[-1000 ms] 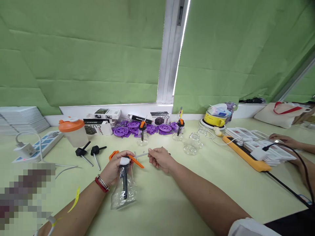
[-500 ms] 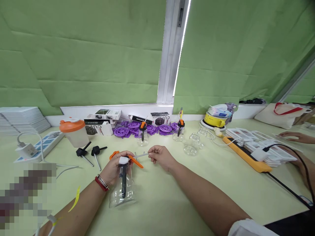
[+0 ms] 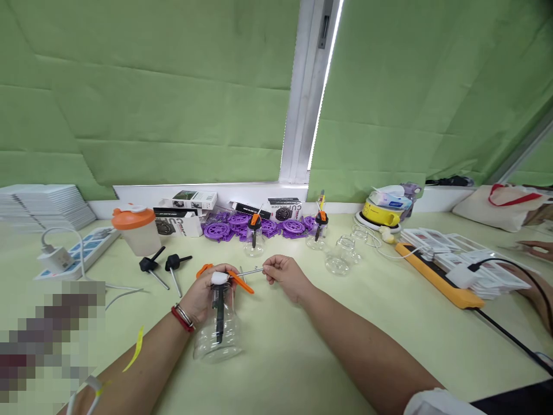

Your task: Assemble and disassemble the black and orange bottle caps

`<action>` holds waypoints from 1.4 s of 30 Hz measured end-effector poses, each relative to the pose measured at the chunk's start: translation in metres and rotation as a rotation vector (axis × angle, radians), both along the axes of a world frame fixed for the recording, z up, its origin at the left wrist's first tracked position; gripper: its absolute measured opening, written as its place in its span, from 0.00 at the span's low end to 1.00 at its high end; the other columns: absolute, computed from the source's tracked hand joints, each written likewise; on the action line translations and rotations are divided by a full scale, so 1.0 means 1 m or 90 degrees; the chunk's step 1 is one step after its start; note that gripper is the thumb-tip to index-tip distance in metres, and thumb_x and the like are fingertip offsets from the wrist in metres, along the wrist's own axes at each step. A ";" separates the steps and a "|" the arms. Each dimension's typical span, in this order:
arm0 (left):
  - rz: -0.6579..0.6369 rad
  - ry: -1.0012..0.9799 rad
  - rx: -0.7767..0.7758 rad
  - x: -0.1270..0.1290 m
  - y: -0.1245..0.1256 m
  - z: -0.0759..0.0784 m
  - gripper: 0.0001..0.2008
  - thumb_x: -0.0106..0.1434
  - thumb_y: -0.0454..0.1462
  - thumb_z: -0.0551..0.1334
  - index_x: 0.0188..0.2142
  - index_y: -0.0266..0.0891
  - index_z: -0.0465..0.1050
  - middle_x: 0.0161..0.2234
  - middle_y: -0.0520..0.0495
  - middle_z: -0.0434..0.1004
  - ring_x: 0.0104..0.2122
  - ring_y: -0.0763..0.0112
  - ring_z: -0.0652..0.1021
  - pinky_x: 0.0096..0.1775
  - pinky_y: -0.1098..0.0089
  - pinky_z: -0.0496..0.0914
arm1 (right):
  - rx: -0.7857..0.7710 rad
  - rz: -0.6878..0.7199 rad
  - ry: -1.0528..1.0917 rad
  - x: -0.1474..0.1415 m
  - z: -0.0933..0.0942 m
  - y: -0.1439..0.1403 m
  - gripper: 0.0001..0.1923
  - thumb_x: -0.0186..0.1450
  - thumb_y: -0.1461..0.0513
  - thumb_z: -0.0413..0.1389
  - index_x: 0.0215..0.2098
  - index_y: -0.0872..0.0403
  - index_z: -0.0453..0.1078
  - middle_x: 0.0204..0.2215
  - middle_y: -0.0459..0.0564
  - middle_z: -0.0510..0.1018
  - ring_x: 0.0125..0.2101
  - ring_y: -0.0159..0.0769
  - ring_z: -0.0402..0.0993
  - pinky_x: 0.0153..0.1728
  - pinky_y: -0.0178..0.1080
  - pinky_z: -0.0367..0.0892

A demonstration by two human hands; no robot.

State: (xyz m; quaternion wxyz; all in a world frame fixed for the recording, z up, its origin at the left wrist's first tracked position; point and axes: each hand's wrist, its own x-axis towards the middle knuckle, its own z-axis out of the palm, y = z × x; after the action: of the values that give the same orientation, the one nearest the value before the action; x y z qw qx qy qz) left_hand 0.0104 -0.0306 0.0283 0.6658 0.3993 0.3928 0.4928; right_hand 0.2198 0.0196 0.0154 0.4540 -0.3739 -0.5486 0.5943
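My left hand (image 3: 206, 291) is closed round the top of a clear bottle (image 3: 216, 334), which stands tilted on the table. A black stem (image 3: 220, 317) hangs inside it, and a white piece (image 3: 219, 278) sits at the top. Orange parts (image 3: 241, 282) stick out on both sides of my fingers. My right hand (image 3: 285, 276) pinches the end of a thin metal rod (image 3: 252, 271) that runs toward the bottle's top. Two black tops with metal tubes (image 3: 149, 265) (image 3: 173, 263) lie left of my left hand. My fingers hide the joint at the neck.
Behind are purple wheel-shaped parts (image 3: 217, 231), boxes (image 3: 184, 223) and two small bottles with orange and black tops (image 3: 254, 239) (image 3: 318, 230). Clear empty bottles (image 3: 338, 263) stand to the right. An orange-lidded cup (image 3: 140, 233) and power strips (image 3: 88, 253) (image 3: 444, 282) flank them. A co-worker's hand (image 3: 538, 249) shows far right.
The whole view has shifted slightly, so things sit a little further right. Both hands keep their hold on the bottle and the metal rod, with hardly any other movement.
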 end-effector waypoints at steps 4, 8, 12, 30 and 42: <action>-0.007 -0.003 0.012 0.000 0.001 -0.001 0.12 0.48 0.37 0.62 0.34 0.35 0.73 0.21 0.47 0.74 0.20 0.70 0.72 0.22 0.73 0.65 | 0.064 -0.045 -0.074 0.005 -0.002 0.005 0.06 0.51 0.62 0.60 0.27 0.55 0.69 0.21 0.43 0.71 0.22 0.29 0.65 0.28 0.35 0.63; 0.025 -0.026 0.025 -0.001 0.002 -0.002 0.11 0.50 0.37 0.62 0.34 0.35 0.72 0.21 0.47 0.74 0.18 0.70 0.72 0.21 0.71 0.66 | 0.207 -0.071 -0.382 0.007 -0.006 0.008 0.02 0.57 0.64 0.56 0.28 0.54 0.71 0.28 0.48 0.76 0.29 0.35 0.70 0.32 0.37 0.62; 0.091 -0.053 0.036 0.000 0.002 -0.002 0.10 0.52 0.37 0.62 0.35 0.37 0.71 0.23 0.49 0.75 0.20 0.68 0.74 0.24 0.67 0.69 | 0.421 0.041 -0.726 0.000 -0.010 0.007 0.08 0.59 0.69 0.53 0.25 0.55 0.72 0.30 0.52 0.78 0.35 0.39 0.71 0.36 0.38 0.58; 0.250 0.104 0.219 0.012 0.000 -0.004 0.21 0.58 0.46 0.62 0.49 0.40 0.66 0.35 0.48 0.74 0.36 0.69 0.75 0.33 0.74 0.68 | -0.224 0.147 0.029 0.001 0.025 -0.028 0.29 0.60 0.38 0.47 0.47 0.49 0.57 0.32 0.48 0.72 0.29 0.40 0.75 0.27 0.43 0.71; 0.267 0.352 0.166 0.016 -0.005 0.010 0.19 0.64 0.51 0.50 0.25 0.41 0.61 0.15 0.57 0.58 0.13 0.76 0.61 0.16 0.75 0.56 | 0.490 0.193 -0.311 0.028 0.047 -0.037 0.35 0.53 0.61 0.61 0.58 0.45 0.60 0.61 0.53 0.56 0.61 0.47 0.49 0.59 0.51 0.49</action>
State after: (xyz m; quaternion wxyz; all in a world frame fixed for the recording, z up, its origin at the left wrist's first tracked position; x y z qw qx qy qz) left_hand 0.0260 -0.0354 0.0380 0.3626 0.5097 0.5649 0.5381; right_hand 0.2477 -0.0177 0.0622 0.3254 -0.2231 -0.8679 0.3019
